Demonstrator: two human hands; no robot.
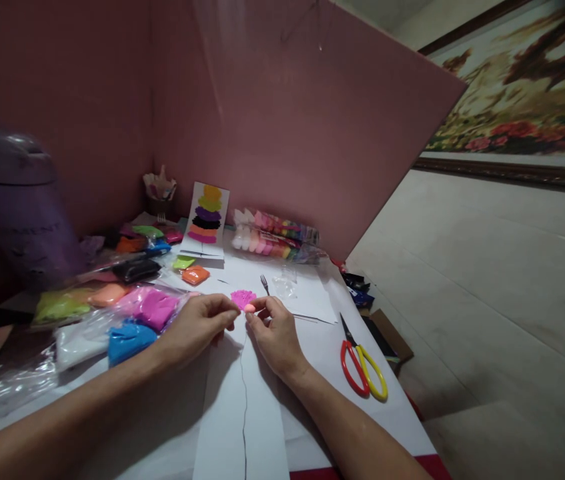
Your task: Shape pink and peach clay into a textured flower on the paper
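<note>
A small ball of peach-coloured clay (249,309) is pinched between the thumb and fingers of my right hand (275,330). Just left of it, my left hand (205,320) has its thumb and fingers drawn together; whether anything is between them I cannot make out. Beyond my fingertips a flattened, ridged patch of magenta clay (242,298) lies on a white paper strip (222,413). A wavy dark line runs down the strip towards me. A small fork (265,285) rests behind my right hand.
Bagged clay in several colours (149,307) covers the left side, near a purple bottle (27,207). A card with stacked coloured bands (205,223) leans at the back beside clay packs (275,237). Scissors (362,367) lie right, near the table edge.
</note>
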